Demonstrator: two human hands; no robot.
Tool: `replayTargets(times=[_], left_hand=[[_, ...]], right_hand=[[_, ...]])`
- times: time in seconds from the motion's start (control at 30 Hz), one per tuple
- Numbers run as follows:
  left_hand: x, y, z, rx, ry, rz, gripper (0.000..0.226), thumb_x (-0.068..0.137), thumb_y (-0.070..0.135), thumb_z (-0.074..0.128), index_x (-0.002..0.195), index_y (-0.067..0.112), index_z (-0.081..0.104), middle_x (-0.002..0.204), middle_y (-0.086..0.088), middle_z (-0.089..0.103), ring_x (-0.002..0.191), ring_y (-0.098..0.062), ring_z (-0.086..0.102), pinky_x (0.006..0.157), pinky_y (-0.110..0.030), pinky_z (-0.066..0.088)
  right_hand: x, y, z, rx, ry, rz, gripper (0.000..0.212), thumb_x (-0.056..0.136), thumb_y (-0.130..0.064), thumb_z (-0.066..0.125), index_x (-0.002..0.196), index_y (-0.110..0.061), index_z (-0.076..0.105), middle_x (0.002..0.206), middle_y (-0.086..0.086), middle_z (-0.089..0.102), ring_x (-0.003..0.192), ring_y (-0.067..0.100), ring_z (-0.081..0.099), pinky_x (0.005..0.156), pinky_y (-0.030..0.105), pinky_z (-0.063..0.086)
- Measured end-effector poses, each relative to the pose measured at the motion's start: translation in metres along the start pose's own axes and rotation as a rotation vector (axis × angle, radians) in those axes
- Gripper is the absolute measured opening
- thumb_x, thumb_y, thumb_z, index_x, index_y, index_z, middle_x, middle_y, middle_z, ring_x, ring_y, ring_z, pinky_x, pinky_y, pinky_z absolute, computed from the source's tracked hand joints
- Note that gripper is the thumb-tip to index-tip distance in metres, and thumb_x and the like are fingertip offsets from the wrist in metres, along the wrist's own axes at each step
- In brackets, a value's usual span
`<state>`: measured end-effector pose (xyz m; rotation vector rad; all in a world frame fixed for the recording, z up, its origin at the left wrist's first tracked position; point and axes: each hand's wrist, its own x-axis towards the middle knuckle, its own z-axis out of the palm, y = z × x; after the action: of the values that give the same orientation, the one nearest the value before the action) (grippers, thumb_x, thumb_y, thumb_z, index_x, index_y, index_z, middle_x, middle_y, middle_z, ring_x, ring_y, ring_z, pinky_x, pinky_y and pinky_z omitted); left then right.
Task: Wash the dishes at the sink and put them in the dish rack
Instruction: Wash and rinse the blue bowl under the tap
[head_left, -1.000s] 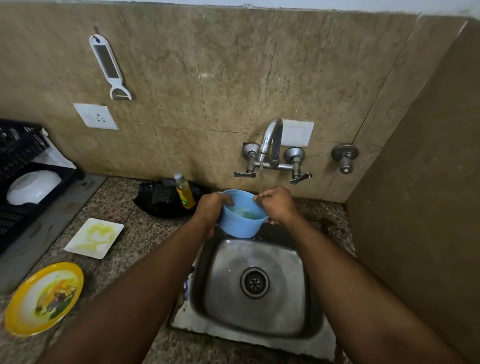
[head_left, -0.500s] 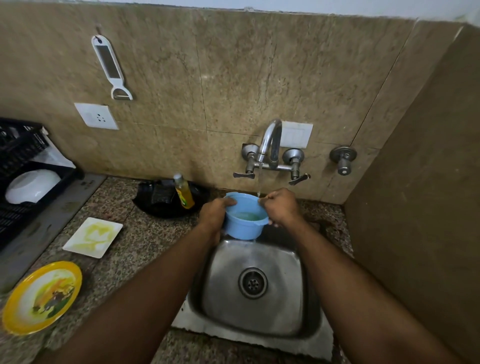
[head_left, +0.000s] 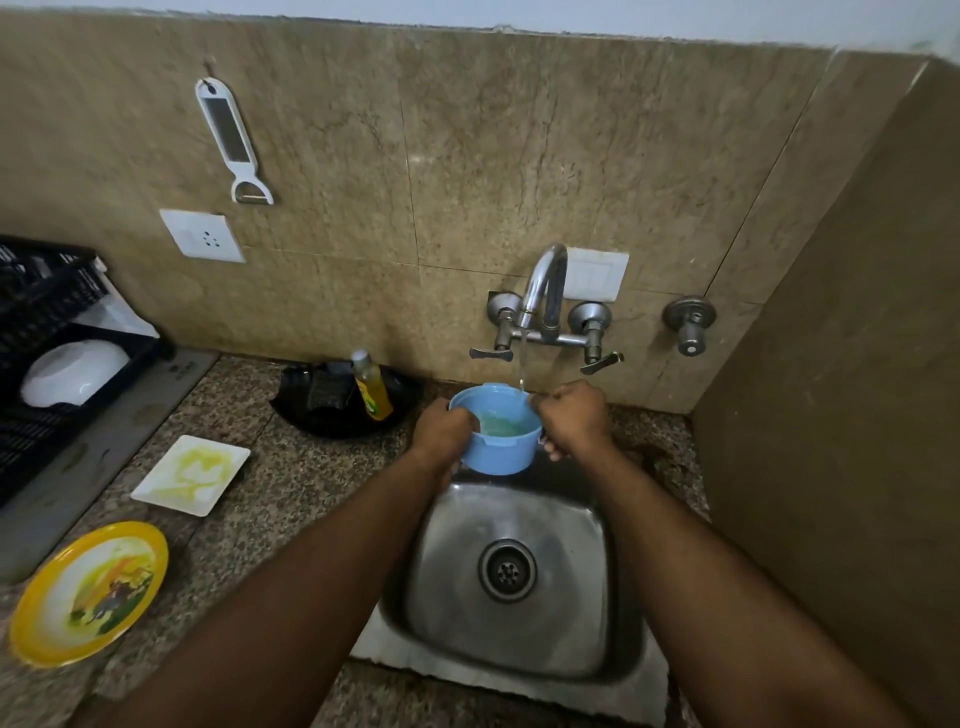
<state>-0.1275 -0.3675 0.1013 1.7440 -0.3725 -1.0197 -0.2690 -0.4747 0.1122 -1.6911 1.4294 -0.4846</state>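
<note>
**Risk Findings: Bowl Rinse at the Sink**

At far left, the black dish rack (head_left: 47, 332) held one white bowl (head_left: 75, 371). On the counter (head_left: 311, 499) beside it lay a yellow plate (head_left: 88, 592) and a white square plate (head_left: 191, 474), both smeared and judged unwashed. Either could be knocked by an elbow on the way to the rack.

A soap bottle (head_left: 371, 387) stood near the left hand (head_left: 441, 431) and could be tipped by a careless sweep.

The left hand gripped the left rim of the blue bowl (head_left: 498, 441); the right hand (head_left: 574, 415) pinched the right rim, fingers curled. The bowl was held over the sink (head_left: 519, 571), under the tap (head_left: 543, 291), water running onto its far edge.

Judged risks: the stream struck near the rim, so splash onto the counter and wall was likely. Wet, possibly soapy plastic could slip from rim-only grips and drop into the basin. Greenish residue inside might survive a short rinse.
</note>
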Motion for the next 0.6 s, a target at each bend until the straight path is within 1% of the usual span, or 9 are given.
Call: replayTargets(times=[0.07, 0.13, 0.23, 0.33, 0.4, 0.43, 0.5, 0.53, 0.6], left_hand=[[0.001, 0.0, -0.002, 0.034, -0.046, -0.008, 0.037, 0.076, -0.002, 0.056, 0.109, 0.01, 0.069, 0.101, -0.015, 0.073, 0.085, -0.028, 0.07, 0.064, -0.038, 0.06], [0.001, 0.001, -0.004, 0.059, -0.138, -0.052, 0.038, 0.076, -0.001, 0.057, 0.108, 0.01, 0.074, 0.097, -0.018, 0.074, 0.08, -0.029, 0.069, 0.06, -0.033, 0.056], [0.003, 0.001, -0.008, 0.081, -0.201, -0.101, 0.044, 0.075, 0.014, 0.061, 0.117, 0.015, 0.075, 0.108, -0.018, 0.077, 0.092, -0.033, 0.072, 0.067, -0.037, 0.057], [0.0, 0.006, -0.008, 0.051, -0.28, -0.108, 0.035, 0.09, 0.014, 0.058, 0.122, 0.015, 0.073, 0.113, -0.016, 0.077, 0.098, -0.034, 0.073, 0.068, -0.031, 0.056], [0.002, 0.006, -0.006, 0.011, -0.314, -0.121, 0.03, 0.095, 0.012, 0.056, 0.121, 0.009, 0.072, 0.112, -0.018, 0.077, 0.091, -0.031, 0.073, 0.064, -0.029, 0.056], [0.001, 0.005, -0.005, -0.014, -0.314, -0.132, 0.029, 0.096, 0.013, 0.057, 0.12, 0.006, 0.071, 0.107, -0.018, 0.078, 0.086, -0.029, 0.074, 0.062, -0.029, 0.056], [0.001, 0.003, -0.006, -0.066, -0.263, -0.145, 0.024, 0.098, 0.015, 0.058, 0.115, 0.003, 0.071, 0.092, -0.013, 0.079, 0.074, -0.025, 0.074, 0.055, -0.028, 0.056], [0.003, 0.002, -0.006, -0.092, -0.238, -0.149, 0.022, 0.099, 0.017, 0.059, 0.113, 0.003, 0.07, 0.087, -0.011, 0.079, 0.069, -0.023, 0.075, 0.051, -0.027, 0.055], [0.005, 0.001, -0.006, -0.137, -0.221, -0.159, 0.024, 0.099, 0.022, 0.061, 0.111, 0.004, 0.071, 0.084, -0.009, 0.079, 0.063, -0.02, 0.075, 0.046, -0.025, 0.053]], right_hand=[[0.001, -0.003, -0.005, -0.093, -0.078, -0.002, 0.025, 0.089, -0.032, 0.074, 0.075, -0.012, 0.073, 0.057, 0.01, 0.071, 0.045, 0.027, 0.069, 0.042, 0.031, 0.055], [0.003, -0.008, -0.009, -0.149, -0.163, -0.034, 0.009, 0.082, -0.024, 0.074, 0.08, -0.017, 0.078, 0.066, 0.007, 0.074, 0.05, 0.031, 0.071, 0.044, 0.04, 0.06], [0.007, -0.008, -0.011, -0.155, -0.19, -0.121, 0.009, 0.085, -0.021, 0.073, 0.078, -0.019, 0.08, 0.066, 0.005, 0.074, 0.051, 0.033, 0.071, 0.047, 0.047, 0.061], [0.012, 0.0, -0.009, -0.132, -0.096, -0.196, 0.038, 0.087, -0.04, 0.076, 0.065, -0.009, 0.071, 0.056, 0.009, 0.067, 0.044, 0.019, 0.058, 0.051, 0.04, 0.056], [0.014, 0.002, -0.006, -0.118, -0.103, -0.212, 0.044, 0.088, -0.047, 0.074, 0.064, -0.01, 0.07, 0.057, 0.007, 0.067, 0.047, 0.012, 0.055, 0.056, 0.037, 0.054], [0.014, 0.002, -0.005, -0.076, -0.159, -0.195, 0.043, 0.091, -0.047, 0.072, 0.067, -0.011, 0.072, 0.06, 0.006, 0.069, 0.051, 0.012, 0.058, 0.06, 0.037, 0.055], [0.014, 0.003, -0.004, 0.042, -0.288, -0.132, 0.034, 0.096, -0.04, 0.069, 0.078, -0.012, 0.078, 0.073, 0.006, 0.076, 0.063, 0.016, 0.067, 0.072, 0.042, 0.06], [0.014, 0.005, -0.004, 0.085, -0.33, -0.11, 0.024, 0.096, -0.031, 0.07, 0.083, -0.013, 0.079, 0.079, 0.007, 0.078, 0.069, 0.019, 0.07, 0.079, 0.047, 0.061], [0.017, 0.011, -0.002, 0.073, -0.343, -0.11, 0.01, 0.092, -0.014, 0.072, 0.089, -0.017, 0.08, 0.085, 0.006, 0.079, 0.077, 0.026, 0.075, 0.081, 0.056, 0.061]])
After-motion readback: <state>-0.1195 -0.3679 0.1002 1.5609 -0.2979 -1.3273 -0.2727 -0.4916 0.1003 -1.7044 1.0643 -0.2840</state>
